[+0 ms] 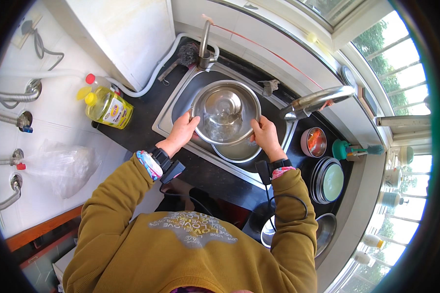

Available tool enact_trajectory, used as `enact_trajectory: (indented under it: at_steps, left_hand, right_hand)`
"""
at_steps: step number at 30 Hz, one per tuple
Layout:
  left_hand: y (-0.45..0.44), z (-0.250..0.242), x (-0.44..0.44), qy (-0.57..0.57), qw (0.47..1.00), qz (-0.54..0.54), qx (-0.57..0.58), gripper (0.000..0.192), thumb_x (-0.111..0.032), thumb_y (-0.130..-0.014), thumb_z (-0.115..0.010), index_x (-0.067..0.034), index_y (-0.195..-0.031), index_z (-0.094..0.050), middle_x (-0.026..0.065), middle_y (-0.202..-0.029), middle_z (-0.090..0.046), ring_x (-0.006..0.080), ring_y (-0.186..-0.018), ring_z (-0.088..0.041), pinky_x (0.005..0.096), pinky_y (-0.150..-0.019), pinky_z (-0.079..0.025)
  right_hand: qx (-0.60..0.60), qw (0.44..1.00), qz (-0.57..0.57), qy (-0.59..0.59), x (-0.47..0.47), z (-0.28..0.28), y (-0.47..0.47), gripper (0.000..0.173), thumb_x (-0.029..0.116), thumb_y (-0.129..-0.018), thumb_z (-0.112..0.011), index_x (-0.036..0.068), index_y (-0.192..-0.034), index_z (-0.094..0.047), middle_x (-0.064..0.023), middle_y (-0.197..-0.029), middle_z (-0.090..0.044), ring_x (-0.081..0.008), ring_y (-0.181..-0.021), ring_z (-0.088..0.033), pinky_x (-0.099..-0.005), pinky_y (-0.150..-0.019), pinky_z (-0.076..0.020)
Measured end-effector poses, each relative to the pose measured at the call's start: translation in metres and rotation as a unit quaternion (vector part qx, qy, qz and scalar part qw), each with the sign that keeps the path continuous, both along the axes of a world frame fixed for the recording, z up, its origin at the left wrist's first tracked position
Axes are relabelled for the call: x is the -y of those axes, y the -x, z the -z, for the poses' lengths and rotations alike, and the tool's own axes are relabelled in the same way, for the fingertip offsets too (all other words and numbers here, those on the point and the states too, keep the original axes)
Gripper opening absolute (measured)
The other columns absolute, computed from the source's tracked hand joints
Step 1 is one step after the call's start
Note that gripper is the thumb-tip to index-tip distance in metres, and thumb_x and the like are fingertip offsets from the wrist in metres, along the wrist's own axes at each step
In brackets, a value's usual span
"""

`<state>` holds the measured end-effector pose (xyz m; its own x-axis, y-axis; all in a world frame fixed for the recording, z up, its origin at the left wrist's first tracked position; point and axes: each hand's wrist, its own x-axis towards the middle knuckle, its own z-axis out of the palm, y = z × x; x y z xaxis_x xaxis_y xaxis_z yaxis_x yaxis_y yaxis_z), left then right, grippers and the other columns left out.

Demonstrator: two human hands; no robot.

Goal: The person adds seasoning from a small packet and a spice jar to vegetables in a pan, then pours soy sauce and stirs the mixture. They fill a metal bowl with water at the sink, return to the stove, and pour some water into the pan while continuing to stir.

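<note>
Both my hands grip a round stainless-steel basin (227, 110) above the sink. My left hand (180, 132) has the left rim, thumb on top, and my right hand (267, 136) has the right rim. The inside of the basin is shiny, and whether it holds water I cannot tell. Partly hidden under it, a second metal bowl (238, 153) sits in the steel sink (179, 96), with cloudy liquid in it. A slim metal faucet (205, 47) rises behind the sink, and a larger curved faucet (315, 100) stands at its right.
Yellow dish-soap bottle (110, 108) and a red-capped bottle (91, 79) stand left on the black counter (143, 117). A steel-wool scrubber (188, 55) lies by the slim faucet. To the right are a pink bowl (313, 142), stacked plates (332, 181) and a green brush holder (340, 149).
</note>
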<state>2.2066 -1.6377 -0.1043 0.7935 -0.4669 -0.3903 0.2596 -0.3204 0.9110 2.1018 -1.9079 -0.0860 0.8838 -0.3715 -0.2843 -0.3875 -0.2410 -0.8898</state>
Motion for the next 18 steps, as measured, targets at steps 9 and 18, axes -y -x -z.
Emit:
enact_trajectory:
  at_steps: [9, 18]
  left_hand:
    - [0.038, 0.012, -0.091, 0.089, 0.984, -0.128, -0.087, 0.05, -0.023, -0.104, -0.052, -0.001, -0.147, -0.039, 0.0119, -0.102, -0.065, 0.0166, -0.086, -0.063, 0.0298, -0.075, -0.055]
    - [0.078, 0.008, -0.161, 0.078, 0.968, -0.184, -0.15, 0.037, -0.021, -0.103, -0.05, -0.001, -0.134, -0.051, 0.0105, -0.098, -0.064, 0.0154, -0.083, -0.062, 0.0292, -0.074, -0.054]
  right_hand:
    - [0.066, 0.995, 0.063, 0.028, -0.044, 0.027, -0.022, 0.017, 0.018, -0.098, -0.058, 0.001, -0.095, -0.062, -0.0049, -0.065, -0.062, -0.012, -0.048, -0.06, -0.0292, -0.048, -0.0468]
    - [0.026, 0.996, 0.073, 0.049, -0.073, 0.037, -0.037, 0.02, 0.017, -0.098, -0.057, 0.0, -0.089, -0.057, -0.0078, -0.064, -0.063, -0.0154, -0.05, -0.064, -0.0325, -0.049, -0.0506]
